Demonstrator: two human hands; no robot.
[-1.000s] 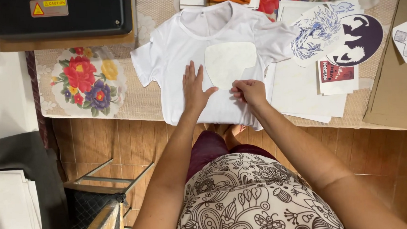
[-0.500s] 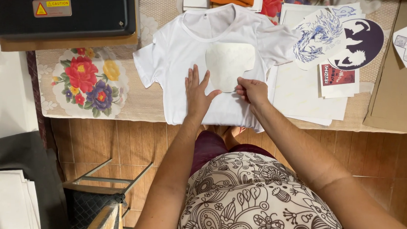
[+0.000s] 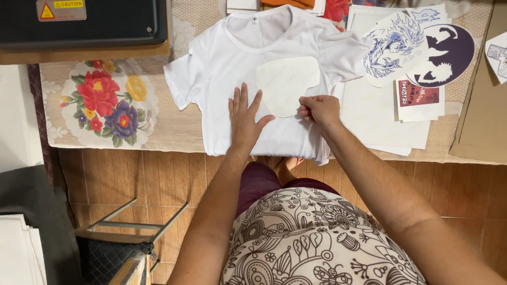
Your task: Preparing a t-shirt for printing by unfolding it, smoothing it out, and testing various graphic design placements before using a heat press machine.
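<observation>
A white T-shirt (image 3: 232, 62) lies flat on the table, its hem hanging over the near edge. On its chest rests a pale rounded paper sheet (image 3: 285, 80). My left hand (image 3: 245, 118) presses flat on the shirt just left of the sheet, fingers spread. My right hand (image 3: 319, 109) is closed in a pinch at the sheet's lower right edge.
A floral tablecloth (image 3: 109, 101) covers the table. A black heat press (image 3: 68, 19) sits at the far left. Printed cut-out designs (image 3: 416, 50) and white sheets (image 3: 374, 124) lie right of the shirt, brown cardboard (image 3: 495, 118) further right. A metal frame (image 3: 125, 224) stands below left.
My right hand has shifted slightly along the sheet's lower right edge and closed tighter on it. My left hand stays flat on the shirt.
</observation>
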